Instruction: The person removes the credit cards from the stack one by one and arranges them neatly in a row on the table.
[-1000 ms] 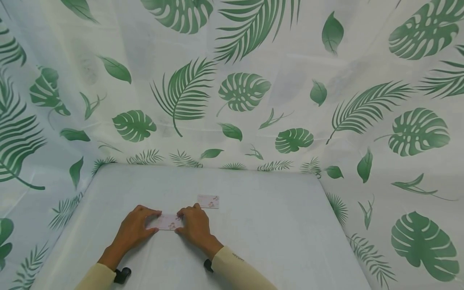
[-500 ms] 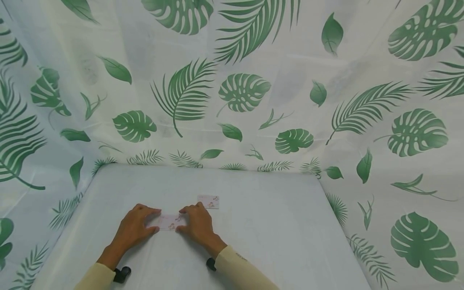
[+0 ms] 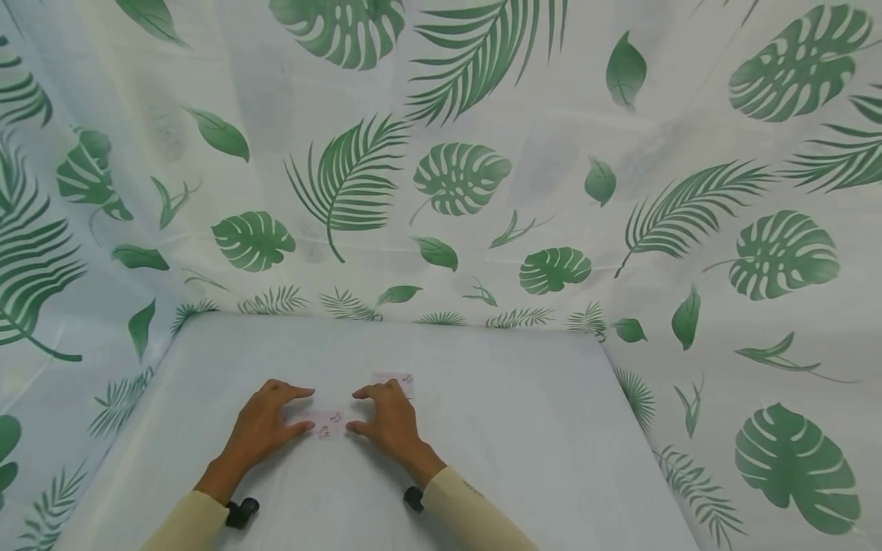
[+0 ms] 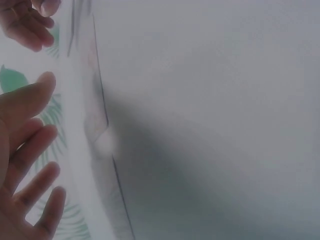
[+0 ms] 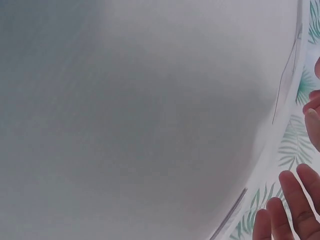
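Between both hands (image 3: 258, 421) (image 3: 393, 421), seemingly a card (image 3: 327, 431).

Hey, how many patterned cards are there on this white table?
2 that I can make out: the near card, between the left hand and right hand, and the far card, partly covered by the right hand. More could be hidden.

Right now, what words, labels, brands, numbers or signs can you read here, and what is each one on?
No text is readable.
Right sleeve: a small dark marking, too small to read.
Near card and farther card: small pinkish prints; any lettering is too small to read.
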Motion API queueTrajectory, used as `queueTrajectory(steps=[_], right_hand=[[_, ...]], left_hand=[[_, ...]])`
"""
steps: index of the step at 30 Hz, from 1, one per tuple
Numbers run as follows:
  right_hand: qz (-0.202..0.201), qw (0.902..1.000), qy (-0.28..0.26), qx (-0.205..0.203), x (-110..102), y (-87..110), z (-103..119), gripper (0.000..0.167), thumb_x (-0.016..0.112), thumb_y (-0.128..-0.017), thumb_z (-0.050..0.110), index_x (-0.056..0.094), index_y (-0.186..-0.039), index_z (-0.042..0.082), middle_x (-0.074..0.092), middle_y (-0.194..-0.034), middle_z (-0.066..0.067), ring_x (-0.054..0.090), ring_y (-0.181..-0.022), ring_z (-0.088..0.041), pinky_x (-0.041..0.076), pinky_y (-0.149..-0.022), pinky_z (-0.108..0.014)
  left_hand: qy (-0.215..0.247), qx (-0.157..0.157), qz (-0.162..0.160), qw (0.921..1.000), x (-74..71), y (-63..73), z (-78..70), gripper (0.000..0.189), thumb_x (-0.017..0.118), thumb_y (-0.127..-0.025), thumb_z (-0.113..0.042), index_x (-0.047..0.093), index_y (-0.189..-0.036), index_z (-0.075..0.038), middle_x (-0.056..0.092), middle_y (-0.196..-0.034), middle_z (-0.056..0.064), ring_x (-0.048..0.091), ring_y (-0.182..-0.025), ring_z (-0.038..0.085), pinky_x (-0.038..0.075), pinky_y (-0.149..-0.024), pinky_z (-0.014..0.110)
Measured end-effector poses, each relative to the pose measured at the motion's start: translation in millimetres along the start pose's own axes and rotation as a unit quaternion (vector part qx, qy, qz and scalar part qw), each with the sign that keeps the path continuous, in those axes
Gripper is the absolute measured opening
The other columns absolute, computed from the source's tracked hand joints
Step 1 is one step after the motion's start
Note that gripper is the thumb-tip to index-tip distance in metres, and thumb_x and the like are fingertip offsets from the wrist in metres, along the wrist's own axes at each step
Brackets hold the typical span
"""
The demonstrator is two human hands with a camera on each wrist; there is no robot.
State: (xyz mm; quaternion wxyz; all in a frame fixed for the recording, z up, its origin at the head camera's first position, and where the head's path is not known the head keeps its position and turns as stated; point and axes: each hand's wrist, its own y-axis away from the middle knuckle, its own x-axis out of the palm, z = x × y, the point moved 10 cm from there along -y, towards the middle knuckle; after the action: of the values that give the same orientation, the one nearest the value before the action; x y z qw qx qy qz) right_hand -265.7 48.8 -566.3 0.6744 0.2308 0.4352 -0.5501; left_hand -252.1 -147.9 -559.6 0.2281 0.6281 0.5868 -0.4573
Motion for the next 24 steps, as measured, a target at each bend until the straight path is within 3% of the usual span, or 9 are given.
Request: queueTrajectory(steps=[17, 24], right_hand=[[-0.021, 0.9996, -0.005, 0.018, -20.6, 0.1, -29.5, 0.047, 0.087, -0.071, 0.038, 0.071, -0.113, 0.025, 0.064, -0.111, 0.014, 0.048, -0.103, -0.008, 0.046, -0.090, -0.030], [-0.024, 0.9992, -0.005, 0.031, -26.7, 0.9, -42.5, 0.048, 0.087, -0.071, 0.037, 0.070, -0.114, 0.024, 0.065, -0.107, 0.008, 0.046, -0.097, -0.010, 0.047, -0.086, -0.030]], left_hand=[[0.032, 0.006, -0.011, 0.9994, 11.6, -18.6, -21.1, 0.058, 0.089, -0.068, -0.034, 0.071, -0.121, -0.020, 0.062, -0.109, -0.001, 0.055, -0.104, 0.020, 0.047, -0.089, 0.046], [0.036, 0.014, -0.012, 0.9992, 18.4, -27.8, -29.4, 0.057, 0.089, -0.068, -0.033, 0.071, -0.120, -0.020, 0.063, -0.109, -0.001, 0.054, -0.105, 0.020, 0.046, -0.090, 0.046]])
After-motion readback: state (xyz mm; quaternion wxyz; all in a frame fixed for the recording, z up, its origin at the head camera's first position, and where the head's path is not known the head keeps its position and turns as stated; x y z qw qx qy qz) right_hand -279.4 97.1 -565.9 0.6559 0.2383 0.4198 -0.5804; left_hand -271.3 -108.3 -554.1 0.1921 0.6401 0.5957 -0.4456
